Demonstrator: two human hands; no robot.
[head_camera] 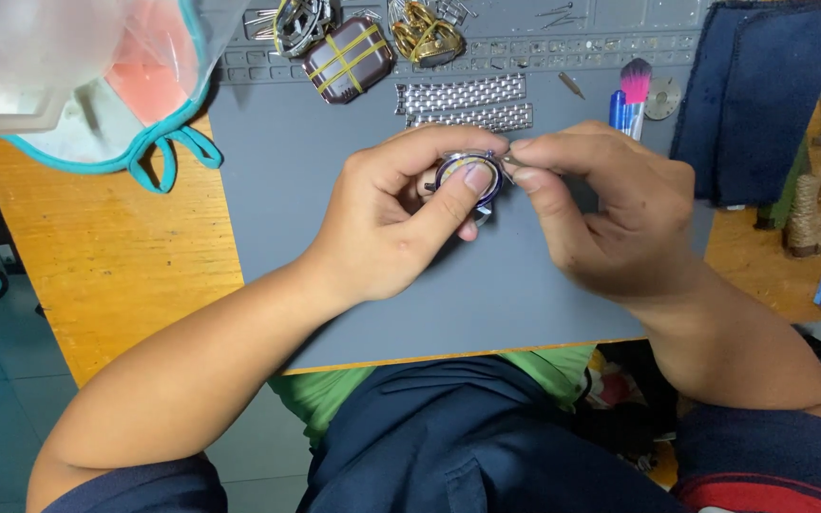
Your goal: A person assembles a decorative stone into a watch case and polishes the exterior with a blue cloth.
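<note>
Over the grey mat, left hand pinching a round watch case, thumb across its face. Right hand pinched at the case's right edge. Beyond the case, two metal bracelet strips, then rubber-banded watches.

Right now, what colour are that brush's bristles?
Pink, darker at the tips, on the brush; the head view shows it.

Head camera looks steeply down, close above the grey mat.
</note>
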